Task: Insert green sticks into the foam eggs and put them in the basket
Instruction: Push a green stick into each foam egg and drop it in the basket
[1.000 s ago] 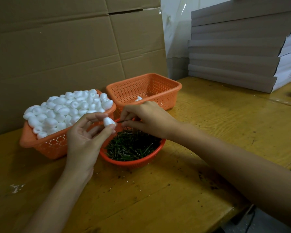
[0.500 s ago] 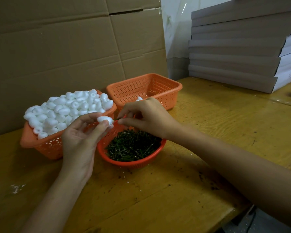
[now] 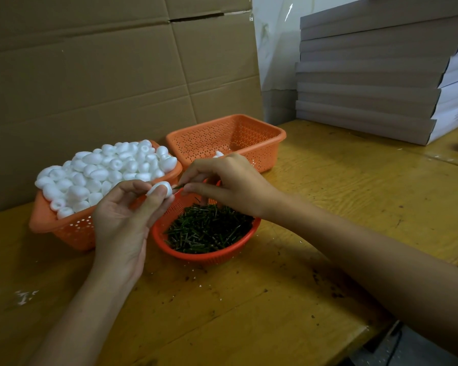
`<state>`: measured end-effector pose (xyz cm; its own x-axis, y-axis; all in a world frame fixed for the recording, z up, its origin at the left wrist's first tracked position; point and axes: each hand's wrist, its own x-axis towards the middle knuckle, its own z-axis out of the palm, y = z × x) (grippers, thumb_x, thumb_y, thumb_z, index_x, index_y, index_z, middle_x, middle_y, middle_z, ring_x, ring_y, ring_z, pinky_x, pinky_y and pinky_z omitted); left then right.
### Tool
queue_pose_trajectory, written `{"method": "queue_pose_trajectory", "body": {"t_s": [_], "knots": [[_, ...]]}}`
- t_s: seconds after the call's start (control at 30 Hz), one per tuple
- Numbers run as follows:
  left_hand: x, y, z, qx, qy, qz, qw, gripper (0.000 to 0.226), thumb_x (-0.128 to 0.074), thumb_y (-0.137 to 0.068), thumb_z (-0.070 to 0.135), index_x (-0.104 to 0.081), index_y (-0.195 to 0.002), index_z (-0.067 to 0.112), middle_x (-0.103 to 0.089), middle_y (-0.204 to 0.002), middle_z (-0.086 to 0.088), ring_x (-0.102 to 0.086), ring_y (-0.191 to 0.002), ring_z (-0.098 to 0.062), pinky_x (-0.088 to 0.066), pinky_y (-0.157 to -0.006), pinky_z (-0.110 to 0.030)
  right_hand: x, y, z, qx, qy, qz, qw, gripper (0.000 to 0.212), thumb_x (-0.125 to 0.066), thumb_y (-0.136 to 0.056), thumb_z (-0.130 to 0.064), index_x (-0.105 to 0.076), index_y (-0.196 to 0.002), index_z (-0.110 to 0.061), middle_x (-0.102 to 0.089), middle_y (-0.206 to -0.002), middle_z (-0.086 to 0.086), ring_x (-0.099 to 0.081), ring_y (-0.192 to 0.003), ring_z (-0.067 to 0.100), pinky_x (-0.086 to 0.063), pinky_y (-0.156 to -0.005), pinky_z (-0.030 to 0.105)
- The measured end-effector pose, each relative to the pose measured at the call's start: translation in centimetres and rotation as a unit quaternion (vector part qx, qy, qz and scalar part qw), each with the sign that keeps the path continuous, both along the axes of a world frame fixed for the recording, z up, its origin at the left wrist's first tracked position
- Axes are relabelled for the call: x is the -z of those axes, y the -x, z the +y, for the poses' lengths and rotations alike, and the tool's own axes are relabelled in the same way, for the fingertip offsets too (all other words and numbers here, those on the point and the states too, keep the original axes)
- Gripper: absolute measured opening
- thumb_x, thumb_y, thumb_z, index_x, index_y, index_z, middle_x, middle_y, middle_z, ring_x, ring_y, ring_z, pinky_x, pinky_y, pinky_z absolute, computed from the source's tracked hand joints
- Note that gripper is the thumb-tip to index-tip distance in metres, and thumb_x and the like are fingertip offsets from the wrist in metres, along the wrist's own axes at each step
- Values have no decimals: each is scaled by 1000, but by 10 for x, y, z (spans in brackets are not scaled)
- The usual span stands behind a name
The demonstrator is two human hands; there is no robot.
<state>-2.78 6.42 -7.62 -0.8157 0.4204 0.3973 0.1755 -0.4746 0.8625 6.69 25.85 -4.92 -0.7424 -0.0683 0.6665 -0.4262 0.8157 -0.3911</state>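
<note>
1. Baskets: two rectangular orange ones on the worktop (image 3: pixel 328 207) — one (image 3: pixel 64 228) heaped with uncounted foam eggs (image 3: pixel 103 173), one (image 3: pixel 265 151) nearly bare.
2. Round bowl (image 3: pixel 206 256) of green sticks (image 3: pixel 206 228).
3. Left hand (image 3: pixel 124 215) grip pinched on one egg (image 3: pixel 160 188) above the bowl.
4. Right hand (image 3: pixel 222 183) grip closed on a stick (image 3: pixel 179 186), tip at the egg.

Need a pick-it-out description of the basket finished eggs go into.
On the yellow wooden table, three orange containers sit before the cardboard wall. Take the rectangular basket farthest back, behind the right hand. Unlike the egg-heaped basket and the round stick bowl, it is nearly empty.
</note>
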Motion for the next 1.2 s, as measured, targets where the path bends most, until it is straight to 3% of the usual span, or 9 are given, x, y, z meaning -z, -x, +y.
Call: {"method": "queue_pose_trajectory", "body": {"t_s": [0.33, 0.47, 0.63, 0.83, 1.0, 1.2], "knots": [[-3, -2, -1, -8, -11, -5, 1000, 14, -82, -79, 11, -73, -86, 19, -77, -98, -4, -78, -101, -21, -64, -87, -29, 2, 1, 2, -12, 26, 14, 1000, 13, -71, -100, -19, -69, -105, -7, -80, -93, -7, -74, -68, 7, -56, -69, 24], [-3, -3, 0, -5, -11, -1, 1000, 14, -84, -77, 13, -76, -84, 22, -78, -96, -1, -78, -105, -23, -64, -87, -29, 2, 1, 1, -11, 28, 17, 999, 13, -70, -101, -19, -68, -105, -8, -80, -93, -7, -74, -69, 7, -58, -70, 30], [-1, -2, -1, 5, 2, 11, 1000, 18, -86, -75, 16, -74, -88, 18, -78, -100, -4, -78, -105, -22, -63, -88, -30, 3, 0, -2, -19, 23, 16, 999, 12, -71, -100, -17, -68, -104, -5, -80, -91, -4, -73, -68, 6, -58, -71, 27], [-1, -5, 1, -2, 21, 40, 999, 20, -88, -72, 19, -75, -86, 19, -80, -100, -4, -78, -106, -24, -64, -86, -29, 0, -1, -3, 10, 9, 29, 999, 11, -78, -95, -18, -78, -102, -10, -77, -85, -9, -65, -73, -11, -60, -76, 32], [0, -4, 1, -17, 26, 48, 998, 21, -91, -69, 21, -77, -85, 22, -80, -101, -7, -78, -108, -29, -64, -91, -34, -2, -2, -3, 12, -13, 35, 999, 14, -78, -93, -16, -80, -106, -10, -81, -95, -1, -75, -88, 5, -60, -82, 32], [-1, -4, 0, -29, 33, 50, 998, 20, -90, -69, 19, -79, -84, 24, -81, -104, -7, -77, -109, -30, -63, -93, -34, 0, -2, -4, 10, -4, 25, 1000, 12, -78, -94, -13, -73, -103, -7, -80, -91, -4, -72, -84, -2, -60, -79, 36]]}}
